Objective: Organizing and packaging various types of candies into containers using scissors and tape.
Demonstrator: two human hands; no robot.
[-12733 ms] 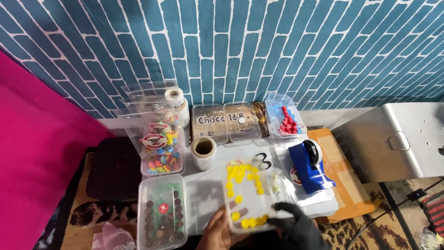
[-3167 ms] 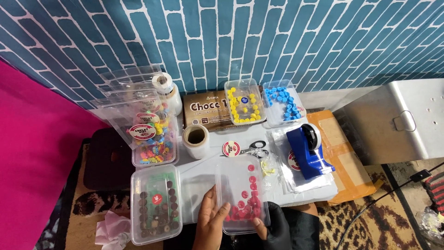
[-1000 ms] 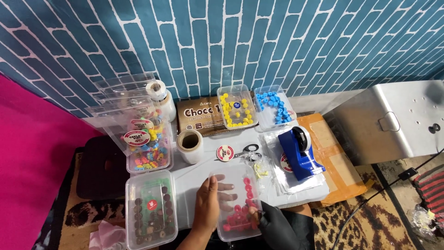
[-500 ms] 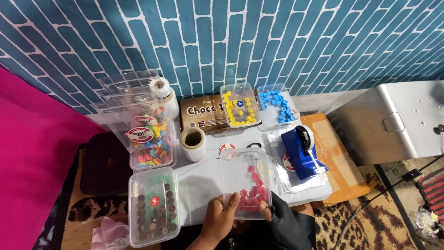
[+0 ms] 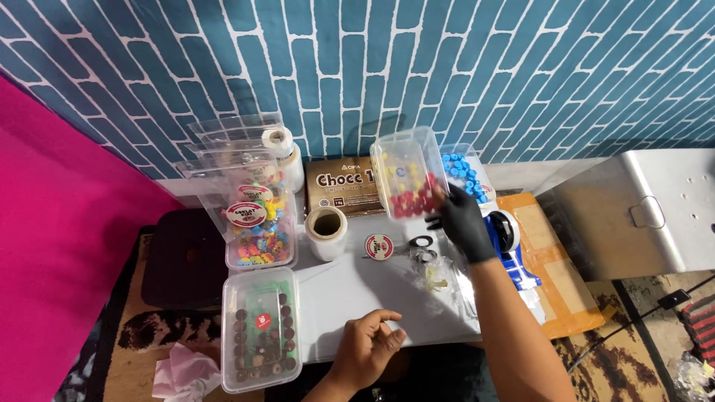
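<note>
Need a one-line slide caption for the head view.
Black-gloved right hand lifts a clear plastic box of red candies above the white table; bare left hand rests there.

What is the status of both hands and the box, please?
Right hand, gloved, holds clear box of red pieces tilted above yellow-pieces box. Left hand empty, on table.
</note>
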